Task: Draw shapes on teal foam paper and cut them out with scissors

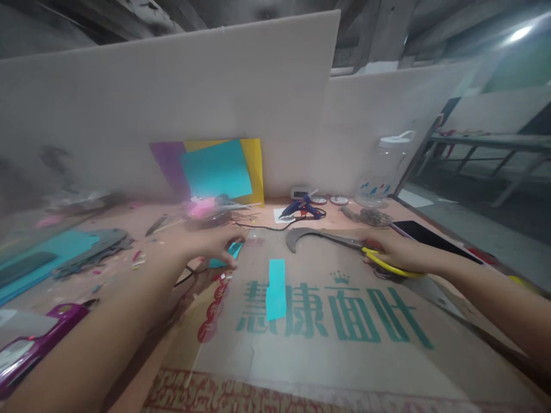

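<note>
My left hand pinches a small piece of turquoise paper at the left edge of a printed cardboard sheet. On the right, my right hand has its fingers closed at the yellow handle of what looks like scissors; their blades are hard to make out. A grey curved, sickle-like blade reaches left from beside those fingers, and its right end is hidden by the hand. Between my hands, a turquoise paper strip lies on the cardboard, seemingly in two overlapping pieces.
A blue glue gun with a cord lies behind the cardboard. Purple, turquoise and yellow sheets lean on the white partition. A clear bottle and a phone are right; a purple object and paper scraps are left.
</note>
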The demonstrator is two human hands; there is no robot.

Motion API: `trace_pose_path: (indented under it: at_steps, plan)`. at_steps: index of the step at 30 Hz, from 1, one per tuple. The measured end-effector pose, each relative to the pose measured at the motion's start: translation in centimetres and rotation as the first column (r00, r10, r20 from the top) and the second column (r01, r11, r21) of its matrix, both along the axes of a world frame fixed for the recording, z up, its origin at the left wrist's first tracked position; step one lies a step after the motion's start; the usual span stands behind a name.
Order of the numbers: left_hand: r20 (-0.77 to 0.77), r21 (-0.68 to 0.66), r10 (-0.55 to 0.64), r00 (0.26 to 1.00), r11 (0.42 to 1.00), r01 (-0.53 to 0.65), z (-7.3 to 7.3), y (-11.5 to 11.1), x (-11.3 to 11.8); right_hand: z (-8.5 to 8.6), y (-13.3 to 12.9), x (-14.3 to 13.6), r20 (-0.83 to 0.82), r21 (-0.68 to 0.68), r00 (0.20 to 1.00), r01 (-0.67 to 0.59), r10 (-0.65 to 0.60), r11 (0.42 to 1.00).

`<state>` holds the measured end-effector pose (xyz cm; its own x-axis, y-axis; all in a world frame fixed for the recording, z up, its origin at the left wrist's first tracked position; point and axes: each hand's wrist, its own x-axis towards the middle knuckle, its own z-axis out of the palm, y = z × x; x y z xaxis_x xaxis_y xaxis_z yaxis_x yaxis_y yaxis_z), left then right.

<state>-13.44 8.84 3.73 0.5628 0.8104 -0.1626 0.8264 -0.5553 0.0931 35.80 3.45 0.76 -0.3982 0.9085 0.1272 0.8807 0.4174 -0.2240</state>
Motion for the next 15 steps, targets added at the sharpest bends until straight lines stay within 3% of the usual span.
trace_pose_path:
  at_steps: [3, 8, 11, 15]
  plan:
    - [0.071, -0.048, -0.122, 0.99, 0.991, 0.125, -0.9, -0.1, 0.9, 0.5, -0.1, 0.0, 0.008, -0.065, 1.0, -0.004, 0.005, 0.998]
    - [0.14, -0.104, -0.057, 0.988, 0.992, 0.072, -1.2, -0.3, 0.8, 0.6, -0.4, -0.1, 0.009, -0.109, 0.998, 0.058, -0.058, 0.992]
    - [0.12, -0.091, 0.03, 0.992, 0.996, -0.019, -0.4, -0.8, 0.8, 0.6, -0.4, -0.2, 0.003, -0.123, 0.997, 0.075, -0.075, 0.99]
    - [0.134, -0.069, 0.129, 0.983, 0.99, -0.12, 2.3, -1.8, 0.7, 0.8, -0.5, -0.5, 0.011, -0.124, 0.998, 0.058, -0.057, 0.991]
